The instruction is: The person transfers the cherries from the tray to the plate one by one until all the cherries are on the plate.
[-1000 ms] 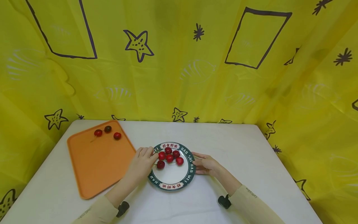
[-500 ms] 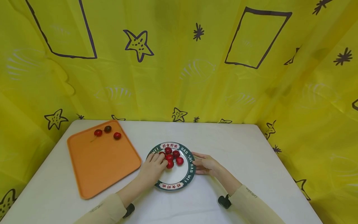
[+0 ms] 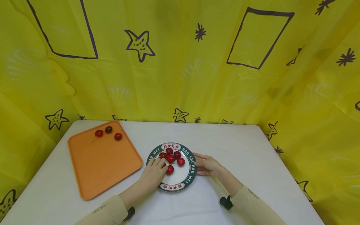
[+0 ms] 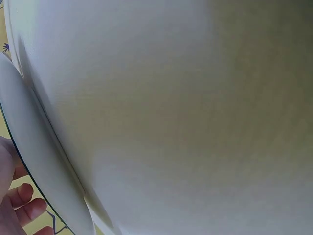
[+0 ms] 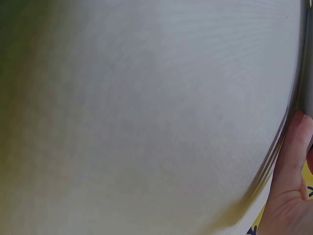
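A round plate (image 3: 175, 177) with a green lettered rim stands mid-table in the head view, bearing several red cherries (image 3: 170, 159). From its left side my left hand (image 3: 152, 175) reaches over the rim with bent fingers, and one cherry (image 3: 169, 170) sits at its thumb tip, seemingly pinched. Those fingers partly cover another red cherry surface. At the opposite edge, my right hand (image 3: 208, 165) holds the plate's rim between thumb and fingers. In the left wrist view, the plate's side (image 4: 39, 132) partly hides the fingertips; the right wrist view catches the right hand (image 5: 288, 191) against the rim.
An orange tray (image 3: 104, 165) lies to the left on the white table (image 3: 242, 143), with three cherries (image 3: 118, 136) near its far end. Yellow patterned curtain (image 3: 168, 78) encloses the back and sides.
My left hand has moved right from the plate's left rim onto the plate. A cherry by its thumb has shifted right, then nearer to me. The right hand stays at the rim.
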`<state>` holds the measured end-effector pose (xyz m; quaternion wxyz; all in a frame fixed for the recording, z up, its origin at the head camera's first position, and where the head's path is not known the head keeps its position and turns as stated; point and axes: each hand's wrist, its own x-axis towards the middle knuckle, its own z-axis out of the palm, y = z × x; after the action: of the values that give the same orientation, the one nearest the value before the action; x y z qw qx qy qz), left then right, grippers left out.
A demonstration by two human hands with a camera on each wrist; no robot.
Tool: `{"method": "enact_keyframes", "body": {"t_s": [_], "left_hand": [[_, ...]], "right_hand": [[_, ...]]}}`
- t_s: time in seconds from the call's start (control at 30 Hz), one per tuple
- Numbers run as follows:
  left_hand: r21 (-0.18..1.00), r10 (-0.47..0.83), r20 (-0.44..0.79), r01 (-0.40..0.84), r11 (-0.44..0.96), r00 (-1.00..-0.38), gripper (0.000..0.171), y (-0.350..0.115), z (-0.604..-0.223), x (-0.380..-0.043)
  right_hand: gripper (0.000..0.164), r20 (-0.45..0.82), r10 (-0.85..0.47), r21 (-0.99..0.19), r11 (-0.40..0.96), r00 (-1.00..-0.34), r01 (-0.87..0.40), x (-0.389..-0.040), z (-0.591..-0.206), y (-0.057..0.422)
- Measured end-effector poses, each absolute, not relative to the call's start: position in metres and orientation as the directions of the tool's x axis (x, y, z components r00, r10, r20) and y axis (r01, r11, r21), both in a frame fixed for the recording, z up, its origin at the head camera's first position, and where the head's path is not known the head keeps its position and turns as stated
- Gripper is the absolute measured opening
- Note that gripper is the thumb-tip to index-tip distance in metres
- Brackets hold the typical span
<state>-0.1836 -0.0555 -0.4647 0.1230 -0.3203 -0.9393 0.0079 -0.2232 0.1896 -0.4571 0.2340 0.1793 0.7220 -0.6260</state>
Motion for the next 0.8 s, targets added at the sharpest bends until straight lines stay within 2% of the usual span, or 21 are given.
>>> {"method": "enact_keyframes", "body": {"t_s": [0.23, 0.63, 0.8], "left_hand": [[-0.085, 0.593, 0.230, 0.591, 0.802, -0.772, 0.018, -0.056, -0.463, -0.183], [-0.042, 0.559, 0.342, 0.582, 0.812, -0.755, 0.018, -0.068, -0.452, -0.187], [-0.015, 0.496, 0.368, 0.528, 0.849, -0.787, 0.018, -0.086, -0.435, -0.196]], "right_hand": [[0.048, -0.562, -0.040, -0.821, 0.150, -0.826, 0.552, -0.224, -0.457, 0.190], [0.049, -0.566, -0.036, -0.818, 0.153, -0.824, 0.555, -0.224, -0.458, 0.192], [0.049, -0.561, -0.030, -0.819, 0.162, -0.827, 0.550, -0.223, -0.457, 0.191]]}}
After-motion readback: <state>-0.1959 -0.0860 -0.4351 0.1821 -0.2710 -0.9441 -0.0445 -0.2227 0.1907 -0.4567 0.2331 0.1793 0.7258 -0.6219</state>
